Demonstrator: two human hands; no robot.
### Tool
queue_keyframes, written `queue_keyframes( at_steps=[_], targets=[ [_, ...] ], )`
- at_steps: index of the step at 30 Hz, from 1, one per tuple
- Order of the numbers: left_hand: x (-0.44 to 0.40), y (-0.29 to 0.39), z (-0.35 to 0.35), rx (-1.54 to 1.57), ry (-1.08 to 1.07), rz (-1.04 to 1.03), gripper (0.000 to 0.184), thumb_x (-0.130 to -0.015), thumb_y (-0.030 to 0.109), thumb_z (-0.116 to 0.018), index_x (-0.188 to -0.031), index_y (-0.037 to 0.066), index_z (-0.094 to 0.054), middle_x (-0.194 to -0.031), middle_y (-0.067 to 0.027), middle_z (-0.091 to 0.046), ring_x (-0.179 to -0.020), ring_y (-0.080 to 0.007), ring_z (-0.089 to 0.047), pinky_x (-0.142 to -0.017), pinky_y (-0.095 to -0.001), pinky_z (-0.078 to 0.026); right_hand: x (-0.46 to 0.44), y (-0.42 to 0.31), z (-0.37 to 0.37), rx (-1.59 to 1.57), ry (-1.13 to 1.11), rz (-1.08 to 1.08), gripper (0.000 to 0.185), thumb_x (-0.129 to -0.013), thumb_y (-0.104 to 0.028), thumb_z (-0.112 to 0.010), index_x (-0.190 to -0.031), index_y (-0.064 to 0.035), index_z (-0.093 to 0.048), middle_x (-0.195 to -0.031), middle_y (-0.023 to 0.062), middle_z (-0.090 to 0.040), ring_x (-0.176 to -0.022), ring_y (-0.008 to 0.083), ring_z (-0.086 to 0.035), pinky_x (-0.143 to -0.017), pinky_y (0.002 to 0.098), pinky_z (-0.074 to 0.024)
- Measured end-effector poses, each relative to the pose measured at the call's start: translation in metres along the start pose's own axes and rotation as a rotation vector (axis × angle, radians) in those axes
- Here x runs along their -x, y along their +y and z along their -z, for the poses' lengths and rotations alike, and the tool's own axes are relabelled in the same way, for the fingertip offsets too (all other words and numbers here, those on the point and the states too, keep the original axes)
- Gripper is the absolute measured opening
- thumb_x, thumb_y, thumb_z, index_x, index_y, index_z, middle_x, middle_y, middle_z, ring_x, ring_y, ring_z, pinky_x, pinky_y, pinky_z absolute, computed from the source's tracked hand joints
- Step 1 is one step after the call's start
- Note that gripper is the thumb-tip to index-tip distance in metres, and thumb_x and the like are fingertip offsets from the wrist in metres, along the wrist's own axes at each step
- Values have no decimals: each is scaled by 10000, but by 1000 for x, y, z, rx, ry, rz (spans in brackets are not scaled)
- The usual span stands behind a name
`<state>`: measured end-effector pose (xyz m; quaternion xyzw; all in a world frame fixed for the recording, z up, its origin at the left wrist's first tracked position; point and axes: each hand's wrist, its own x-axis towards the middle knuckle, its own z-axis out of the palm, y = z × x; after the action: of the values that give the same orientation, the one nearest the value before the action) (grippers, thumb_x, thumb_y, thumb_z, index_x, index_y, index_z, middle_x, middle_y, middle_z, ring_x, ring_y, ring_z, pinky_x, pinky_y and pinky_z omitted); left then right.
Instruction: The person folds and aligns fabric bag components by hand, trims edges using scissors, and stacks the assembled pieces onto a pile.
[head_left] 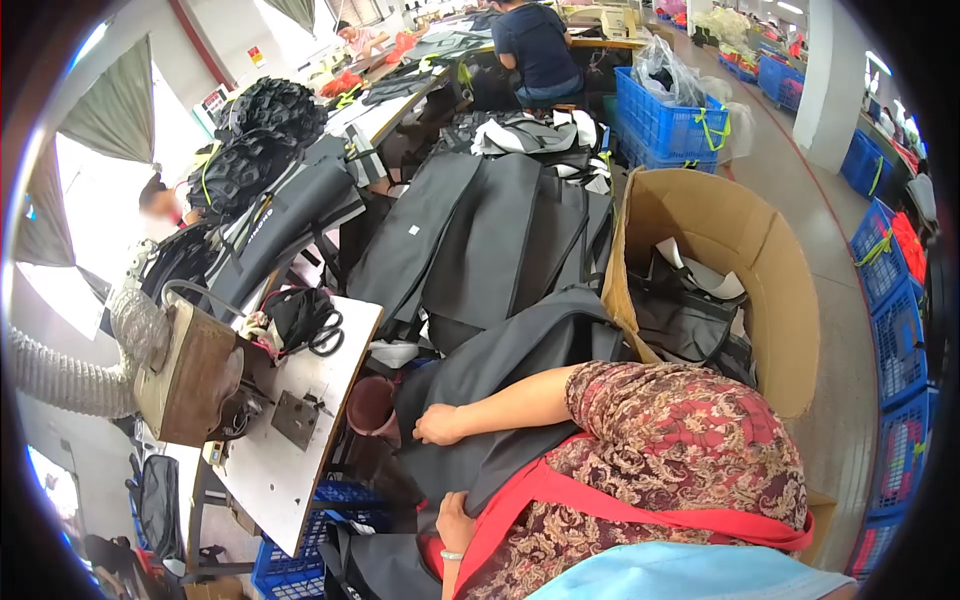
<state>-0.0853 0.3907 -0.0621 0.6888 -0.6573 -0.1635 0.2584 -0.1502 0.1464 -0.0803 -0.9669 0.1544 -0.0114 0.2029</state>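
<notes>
Biggest first: the long charcoal-grey sheet-like panel [500,365] is draped in front of me, between the white-topped sewing table [265,490] on the left and the tall brown cardboard box [775,270] on the right. It's floppy, so imo let your lap carry the bulk, keep the stretch between your hands flat, and check no fold tucks under. My right hand [437,425] is farther away, fingers curled down onto the panel; my left hand [455,525] is nearer, fingers bent in at its edge. Can't tell if either is properly pinching. I'd go light, since hard tugging might skew the edge.

Containers: the cardboard box has dark grey pieces [685,320] heaped inside, whitish bits poking up. Right side, stacked blue plastic mesh crates [893,350], bright red fabric [907,245] at an upper one. Far right, a blue slatted crate [650,122] with a crumpled clear plastic bag [672,82] on top. Smallest is a dark maroon rounded tub-like thing [368,408] by my right hand; no clue what's inside.
</notes>
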Motion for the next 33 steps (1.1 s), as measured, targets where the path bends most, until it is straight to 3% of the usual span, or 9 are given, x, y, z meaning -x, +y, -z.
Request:
queue_keyframes(
  at_steps=[12, 19, 25, 28, 33],
  targets=[
    [0, -3, -8, 44, -5, 30, 390, -736, 316, -735, -997, 37, -655, -943, -118, -593, -940, -339, -601, -790, -425, -501, -3, 5, -5, 21, -28, 23, 276, -926, -279, -578, -1081, -66, -658, -1014, 159, -673, -955, 354, -660, -816, 472, -512],
    [2, 10, 0, 79, -30, 44, 389, -707, 248, -770, -1004, 26, -650, -933, -120, -590, -930, -338, -596, -779, -416, -505, 4, 4, -3, -10, -41, -1, 292, -921, -284, -588, -1114, -74, -650, -1047, 155, -664, -973, 358, -655, -827, 478, -510],
    [3, 6, 10, 148, -79, 30, 378, -664, 83, -761, -1019, 12, -651, -938, -122, -593, -917, -315, -594, -794, -394, -513, 4, 4, -5, -24, -42, -17, 302, -918, -287, -591, -1130, -81, -654, -1059, 146, -665, -992, 350, -651, -856, 467, -502],
    [5, -2, 22, 223, -183, 75, 453, -638, 16, -750, -1082, 9, -659, -970, -110, -605, -911, -269, -600, -835, -347, -508, 6, 4, -4, -61, -43, -23, 318, -917, -289, -590, -1157, -89, -651, -1083, 144, -659, -1010, 346, -644, -870, 465, -497],
    [-3, -9, 53, 550, -354, 267, 473, -711, 35, -784, -1168, 17, -660, -1072, -59, -626, -1003, -167, -593, -906, -282, -472, 7, 8, -5, -78, -6, -10, 327, -917, -283, -588, -1179, -98, -650, -1094, 146, -656, -1019, 344, -641, -882, 466, -494]
  ],
)
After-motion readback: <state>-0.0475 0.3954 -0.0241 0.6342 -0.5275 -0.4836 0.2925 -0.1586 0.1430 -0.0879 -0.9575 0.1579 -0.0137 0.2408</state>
